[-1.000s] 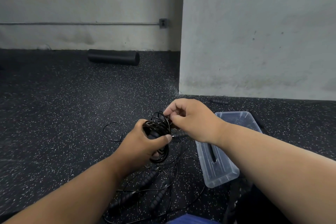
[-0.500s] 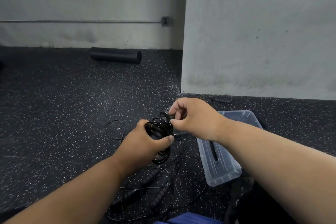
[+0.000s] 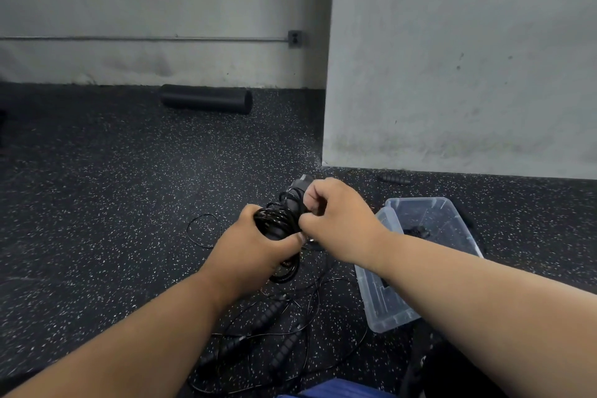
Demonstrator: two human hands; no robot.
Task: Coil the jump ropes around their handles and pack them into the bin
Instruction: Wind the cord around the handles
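Note:
A black jump rope is wound in a thick bundle around its handles, held above the floor. My left hand grips the bundle from below, thumb across the coils. My right hand pinches the rope against the upper part of the handles, whose grey-capped end sticks out above my fingers. A clear plastic bin stands on the floor to the right, partly hidden by my right forearm, with something black inside it. More loose jump ropes with black handles lie tangled on the floor below my hands.
Speckled black rubber floor all around. A black foam roller lies by the far wall. A concrete wall corner juts out just behind the bin. A single black handle lies at that wall's foot. A blue thing shows at the bottom edge.
The bundle has tilted, so its handle end now points up past my right fingers. My right hand has shifted its pinch on the rope. My left hand keeps its hold.

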